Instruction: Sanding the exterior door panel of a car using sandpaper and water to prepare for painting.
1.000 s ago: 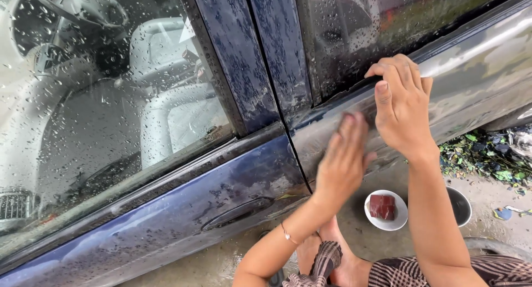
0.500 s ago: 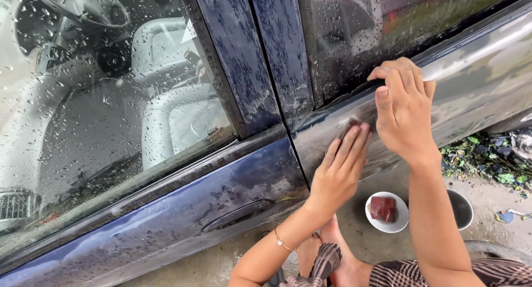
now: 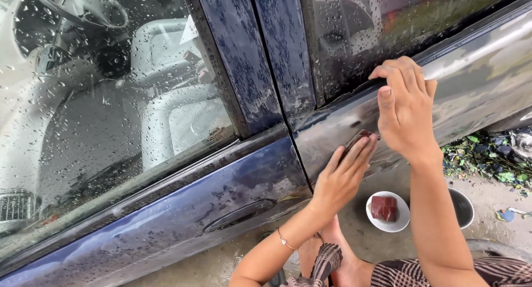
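My left hand [image 3: 343, 173] lies flat against the wet dark blue rear car door [image 3: 471, 70], pressing a small reddish-brown pad [image 3: 359, 137] onto the panel under its fingertips. My right hand [image 3: 404, 107] rests just above and to the right, fingers curled over the window ledge of the same door, thumb pointing down. A thin bracelet sits on my left wrist. The front door [image 3: 166, 220] with its recessed handle [image 3: 238, 215] stretches to the left.
On the ground below stands a small white bowl [image 3: 400, 226] holding a reddish-brown block [image 3: 383, 207], with a dark bowl [image 3: 463, 206] beside it. Leaves and litter [image 3: 487, 156] lie at the right. Rain-spotted windows show the seats and steering wheel. My foot and checked cloth are at the bottom.
My left hand slid down and a little to the left along the door panel with the pad. My right hand stayed on the window ledge.
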